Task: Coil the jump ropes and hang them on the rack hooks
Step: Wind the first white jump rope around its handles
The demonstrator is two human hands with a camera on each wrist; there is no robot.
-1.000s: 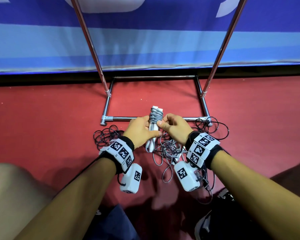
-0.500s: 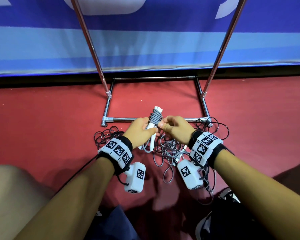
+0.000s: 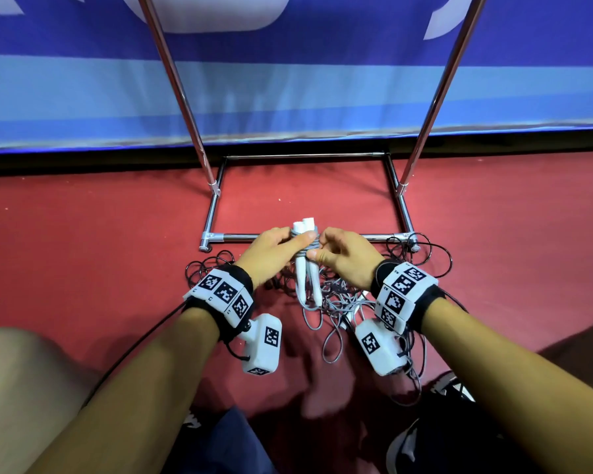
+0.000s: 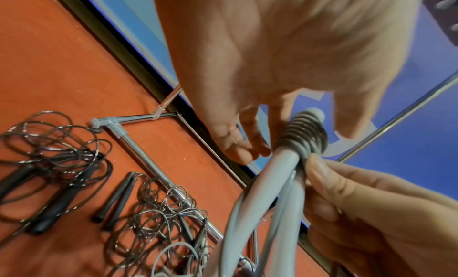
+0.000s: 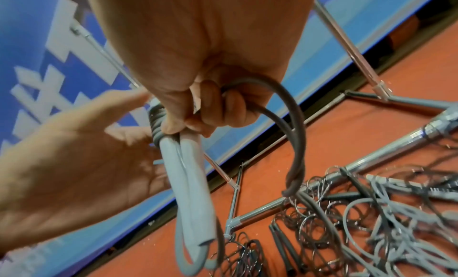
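Nearest the head cam, a bare knee [image 3: 18, 381] and a shoe [image 3: 408, 446] are cut off by the bottom edge; both forearms reach fwd, each w/ a marker-tagged wrist band [image 3: 225, 295].

Just beyond, the grey jump rope [image 3: 305, 265] is held up off the red floor [image 3: 83, 241]; its two white handles [image 4: 267, 183] are kept side by side, w/ tight turns of grey cord wound round their upper part. The left hand [image 3: 271, 253] is laid against the bundle w/ fingers mostly straight and thumb across the wraps; in the left wrist view its fingers [image 4: 238, 148] look spread and blurred, so a firm grip can't be confirmed. The right hand [image 3: 346, 258] is curled; the cord [image 5: 295, 136] is pinched between thumb and bent fingers beside the wraps, w/ a loop arcing down toward the floor.

Below the hands, a tangle of loose grey rope [image 3: 343, 309] is partly hidden by the right wrist cam; black ropes [image 4: 57, 163] w/ dark handles lie left of it, more black loops [image 3: 428, 254] at right; how many ropes can't be counted.

Further back, the chrome rack base [image 3: 216, 206] sits on the floor; its two uprights are cut off at top, so hooks aren't seen; a blue banner [image 3: 288, 97] is behind.
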